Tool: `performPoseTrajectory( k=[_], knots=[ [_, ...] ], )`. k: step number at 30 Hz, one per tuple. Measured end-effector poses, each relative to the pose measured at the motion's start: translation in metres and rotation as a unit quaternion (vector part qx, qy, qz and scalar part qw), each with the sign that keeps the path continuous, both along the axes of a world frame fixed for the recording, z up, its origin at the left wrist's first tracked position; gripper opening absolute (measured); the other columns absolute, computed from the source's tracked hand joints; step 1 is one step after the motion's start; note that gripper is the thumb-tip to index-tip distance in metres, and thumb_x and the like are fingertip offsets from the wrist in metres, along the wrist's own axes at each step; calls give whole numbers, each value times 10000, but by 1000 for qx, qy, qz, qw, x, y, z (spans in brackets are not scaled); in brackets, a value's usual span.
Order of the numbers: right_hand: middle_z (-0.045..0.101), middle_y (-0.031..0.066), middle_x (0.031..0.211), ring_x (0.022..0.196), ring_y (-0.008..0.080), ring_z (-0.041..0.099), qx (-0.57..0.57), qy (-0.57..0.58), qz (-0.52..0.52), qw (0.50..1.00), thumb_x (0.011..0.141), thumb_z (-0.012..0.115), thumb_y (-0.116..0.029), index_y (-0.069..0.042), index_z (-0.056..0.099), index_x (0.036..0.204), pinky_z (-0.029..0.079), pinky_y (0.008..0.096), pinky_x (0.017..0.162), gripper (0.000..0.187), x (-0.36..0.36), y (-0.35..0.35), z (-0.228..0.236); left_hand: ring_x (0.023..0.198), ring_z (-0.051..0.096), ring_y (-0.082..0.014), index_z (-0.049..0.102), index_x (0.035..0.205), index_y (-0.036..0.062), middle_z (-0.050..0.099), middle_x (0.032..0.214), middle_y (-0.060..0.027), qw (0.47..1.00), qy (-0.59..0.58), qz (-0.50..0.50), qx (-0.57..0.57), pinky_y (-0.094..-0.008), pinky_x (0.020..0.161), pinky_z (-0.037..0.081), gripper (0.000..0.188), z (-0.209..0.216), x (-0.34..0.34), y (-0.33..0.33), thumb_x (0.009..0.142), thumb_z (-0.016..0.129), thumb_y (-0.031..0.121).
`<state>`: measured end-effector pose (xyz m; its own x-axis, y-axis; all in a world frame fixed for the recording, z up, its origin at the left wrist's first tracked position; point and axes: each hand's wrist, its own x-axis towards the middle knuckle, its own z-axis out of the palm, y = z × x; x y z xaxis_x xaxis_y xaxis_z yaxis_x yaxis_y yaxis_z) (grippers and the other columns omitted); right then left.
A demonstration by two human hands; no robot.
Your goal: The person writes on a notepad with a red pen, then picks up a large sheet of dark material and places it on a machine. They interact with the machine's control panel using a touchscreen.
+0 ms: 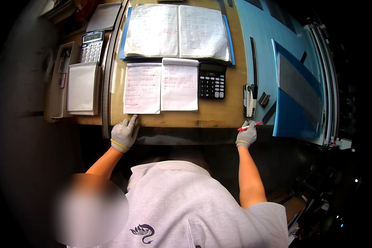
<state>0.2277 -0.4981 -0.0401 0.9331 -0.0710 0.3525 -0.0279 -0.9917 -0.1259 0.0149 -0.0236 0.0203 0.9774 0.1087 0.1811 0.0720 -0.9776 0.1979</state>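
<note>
My left hand [124, 133], in a grey knit glove with a yellow cuff band, lies at the table's front edge with its fingers stretched out. Just beyond its fingertips is the left notepad [142, 89], covered in red handwriting. A second notepad [179, 86] with fainter writing adjoins it. At the right end of the same edge, my right hand [246, 135], gloved alike, grips a red-and-white pen [249, 126] that sticks out to both sides. Directly past that hand stands a stapler [250, 100]. A black calculator [212, 81] sits right of the notepads.
Behind the notepads an open ledger [178, 32] rests on a blue folder [231, 49]. On the left are a silver calculator [91, 46], a paper stack [82, 87] and a narrow box [57, 93]. A blue folder [291, 118] and a small dark block [264, 99] lie on the right.
</note>
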Motion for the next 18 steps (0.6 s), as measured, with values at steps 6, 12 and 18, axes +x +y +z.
performPoseTrajectory(
  k=[6,12,18],
  knots=[
    [647,166,774,736,387,646,1,-17,4,1000,881,690,-247,-97,578,906,515,485,651,188,1,0,0,603,578,-290,600,1302,93,543,773,-108,1000,-4,-1,-6,-404,567,477,523,-2,0,0,808,721,215],
    [663,154,831,781,383,652,11,8,-8,1000,900,678,-256,-99,587,928,507,479,661,184,0,1,2,601,576,-289,599,1301,93,543,773,-106,1000,3,0,-1,-403,566,475,530,-3,-1,1,800,724,212],
    [653,159,792,744,383,649,19,-6,-1,1000,884,684,-245,-94,573,904,515,485,652,189,1,4,5,604,576,-288,596,1309,96,540,777,-105,1000,-5,-1,-1,-400,568,475,542,-4,-1,1,795,725,206]
  ],
)
